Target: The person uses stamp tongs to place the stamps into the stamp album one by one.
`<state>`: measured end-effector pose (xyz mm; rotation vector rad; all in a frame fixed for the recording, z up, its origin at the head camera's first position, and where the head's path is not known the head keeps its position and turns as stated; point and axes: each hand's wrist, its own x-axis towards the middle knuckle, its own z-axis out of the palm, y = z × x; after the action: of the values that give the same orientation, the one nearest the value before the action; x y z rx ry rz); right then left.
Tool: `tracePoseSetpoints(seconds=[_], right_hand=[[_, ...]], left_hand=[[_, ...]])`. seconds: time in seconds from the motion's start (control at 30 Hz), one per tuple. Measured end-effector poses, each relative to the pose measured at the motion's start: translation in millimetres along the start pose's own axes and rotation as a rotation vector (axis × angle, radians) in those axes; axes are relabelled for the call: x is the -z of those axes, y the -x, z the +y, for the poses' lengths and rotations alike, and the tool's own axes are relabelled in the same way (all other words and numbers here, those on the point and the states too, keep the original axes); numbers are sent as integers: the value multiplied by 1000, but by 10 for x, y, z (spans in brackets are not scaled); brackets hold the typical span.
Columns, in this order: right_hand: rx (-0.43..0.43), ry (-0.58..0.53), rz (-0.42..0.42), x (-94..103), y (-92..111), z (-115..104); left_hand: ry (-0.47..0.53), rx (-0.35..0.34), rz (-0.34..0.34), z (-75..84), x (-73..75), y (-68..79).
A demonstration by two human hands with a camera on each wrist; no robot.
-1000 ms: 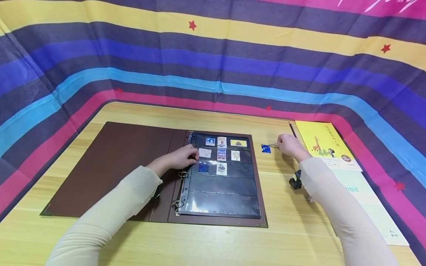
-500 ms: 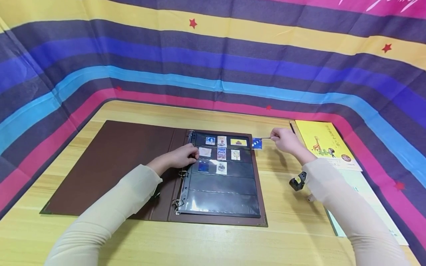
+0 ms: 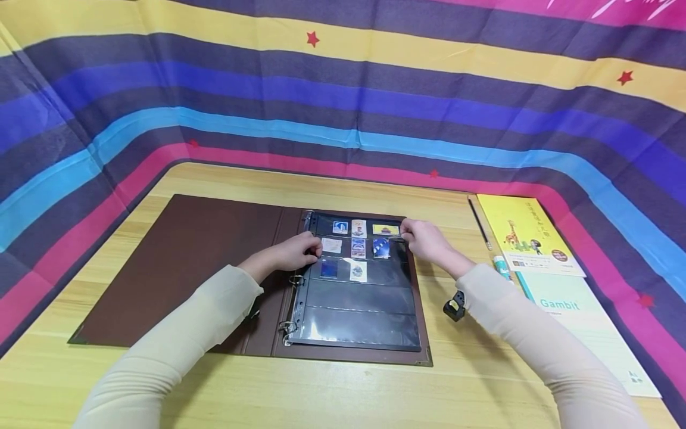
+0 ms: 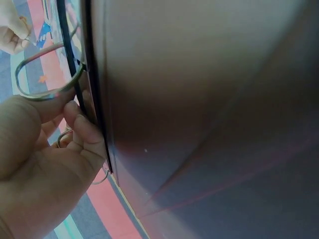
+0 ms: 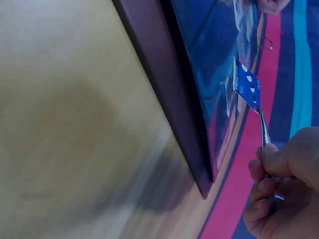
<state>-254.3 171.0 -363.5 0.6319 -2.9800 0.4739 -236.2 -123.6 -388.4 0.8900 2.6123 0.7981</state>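
Observation:
My right hand (image 3: 429, 241) grips metal tweezers (image 5: 264, 128). Their tips pinch the lower corner of a blue stamp (image 5: 247, 85) with a row of white moon shapes. In the head view this stamp lies over the right end of the second row, covering the tree stamp there. My left hand (image 3: 295, 253) stays at the ring side of the black stamp-album page (image 3: 359, 298), its thumb and curled fingers pinching the page's inner edge beside a metal ring (image 4: 47, 94). Several stamps, such as a yellow stamp (image 3: 385, 230) and a dark blue stamp (image 3: 329, 269), sit in the upper three rows.
The brown album cover (image 3: 214, 268) lies spread open on the wooden table (image 3: 343, 393). To the right are a pencil (image 3: 479, 223), a yellow booklet (image 3: 527, 232), a glue stick (image 3: 502, 268) and a white Gambit pad (image 3: 584, 333). A striped cloth (image 3: 343, 89) surrounds the table.
My right hand has carried the blue stamp in the tweezers leftward from the table beside the album to over the page's second row. The left hand has stayed in place.

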Motion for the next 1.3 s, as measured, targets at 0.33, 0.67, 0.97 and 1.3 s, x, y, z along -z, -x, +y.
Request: tracePoseSetpoints(seconds=[0.33, 0.67, 0.97, 1.3], right_hand=[[37, -26, -60, -64, 136, -27], [72, -18, -157, -54, 222, -2], [152, 32, -131, -50, 195, -29], [156, 50, -162, -10, 226, -37]], left_hand=[[1, 9, 5, 16, 7, 13], [3, 19, -4, -8, -1, 8], [2, 13, -7, 9, 0, 5], [0, 26, -6, 6, -7, 2]])
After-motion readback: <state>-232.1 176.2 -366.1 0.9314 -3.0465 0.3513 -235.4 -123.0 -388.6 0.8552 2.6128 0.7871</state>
